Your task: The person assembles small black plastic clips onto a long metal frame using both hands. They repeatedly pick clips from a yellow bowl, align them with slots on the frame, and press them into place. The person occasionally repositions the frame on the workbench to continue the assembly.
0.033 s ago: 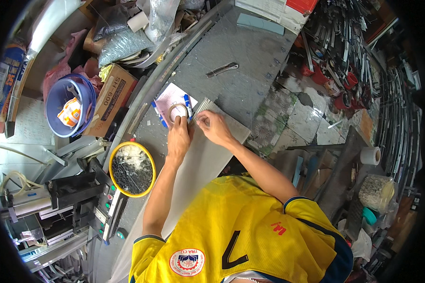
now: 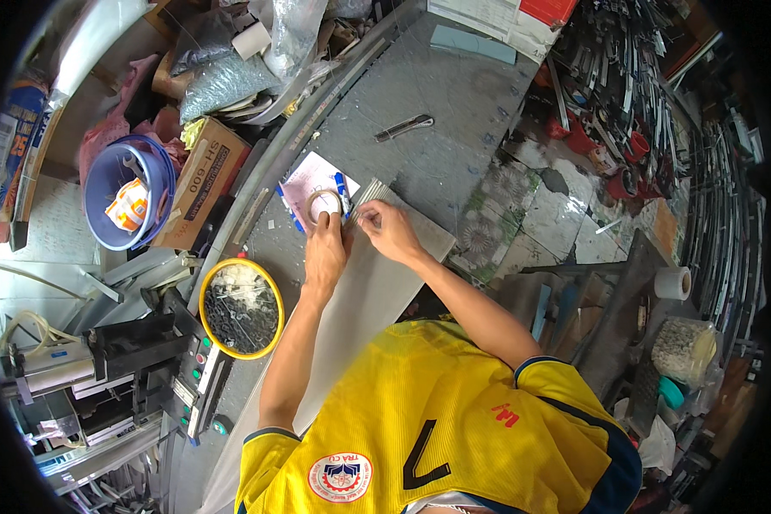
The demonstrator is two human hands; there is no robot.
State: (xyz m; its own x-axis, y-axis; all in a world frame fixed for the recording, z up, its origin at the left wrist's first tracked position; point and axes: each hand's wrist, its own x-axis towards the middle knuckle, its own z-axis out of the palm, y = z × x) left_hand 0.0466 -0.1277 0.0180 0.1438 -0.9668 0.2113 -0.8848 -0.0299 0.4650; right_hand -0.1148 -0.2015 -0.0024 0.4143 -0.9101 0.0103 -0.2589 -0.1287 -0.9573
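Note:
My left hand (image 2: 325, 261) is closed, its fingertips gripping the near side of a roll of tape (image 2: 311, 204). The roll lies over a pink and white paper (image 2: 310, 171), between blue-and-white pens or markers (image 2: 343, 190). Just right of it, my right hand (image 2: 389, 233) bends its fingers into a pinch; whatever is between them is too small to make out. Both hands are over a long grey sheet (image 2: 351, 295), apparently pleated mesh, with ridged folds at its far end. It runs diagonally toward my body.
Beyond the hands, a utility knife (image 2: 404, 128) lies on the grey table (image 2: 463, 94). A yellow-rimmed bowl (image 2: 280, 319) of dark screws and pale bits stands left of my forearm. Further left are a blue bucket (image 2: 94, 210) and a cardboard box (image 2: 204, 180). Metal strips crowd the right.

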